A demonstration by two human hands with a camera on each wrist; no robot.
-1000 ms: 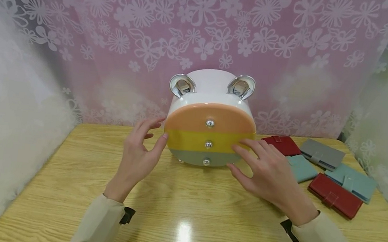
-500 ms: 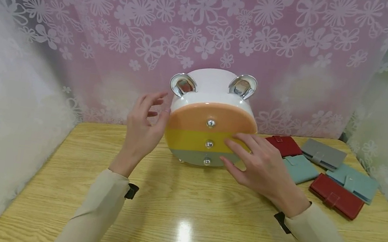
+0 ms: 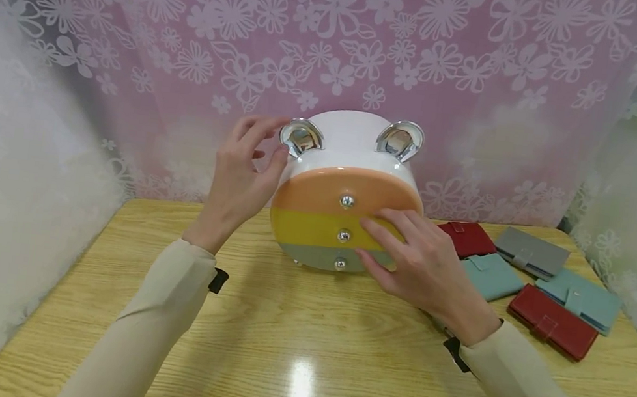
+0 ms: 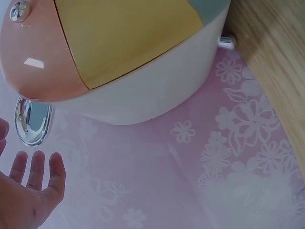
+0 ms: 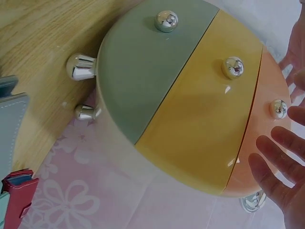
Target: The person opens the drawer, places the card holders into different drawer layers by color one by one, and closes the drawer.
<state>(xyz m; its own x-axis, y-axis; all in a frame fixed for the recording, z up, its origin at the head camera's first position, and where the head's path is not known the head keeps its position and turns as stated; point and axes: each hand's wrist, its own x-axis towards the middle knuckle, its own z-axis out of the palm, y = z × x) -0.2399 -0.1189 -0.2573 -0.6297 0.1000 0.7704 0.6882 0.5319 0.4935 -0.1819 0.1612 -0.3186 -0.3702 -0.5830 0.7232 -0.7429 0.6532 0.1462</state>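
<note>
A small rounded drawer box (image 3: 314,188) stands upright near the back of the table, its orange, yellow and green drawers all closed. Each drawer has a round silver knob (image 3: 344,235). My left hand (image 3: 240,183) is raised at the box's upper left, fingers loosely bent beside the silver ear (image 3: 302,136); in the left wrist view a gap shows between fingertips and ear (image 4: 34,121). In front of the drawers' right side is my right hand (image 3: 426,263), fingers spread and holding nothing. The right wrist view shows its fingers (image 5: 271,164) before the orange drawer.
Several wallets lie at the right of the table (image 3: 255,342): a red one (image 3: 552,322) in front, a grey one (image 3: 530,252) behind, light teal ones (image 3: 492,277) between. Part of a dark item shows under my right wrist. A pink floral curtain (image 3: 221,69) hangs behind the box.
My left hand has risen along the box's left side to ear height. My right hand has shifted left across the drawer fronts. The box and its drawers look unchanged.
</note>
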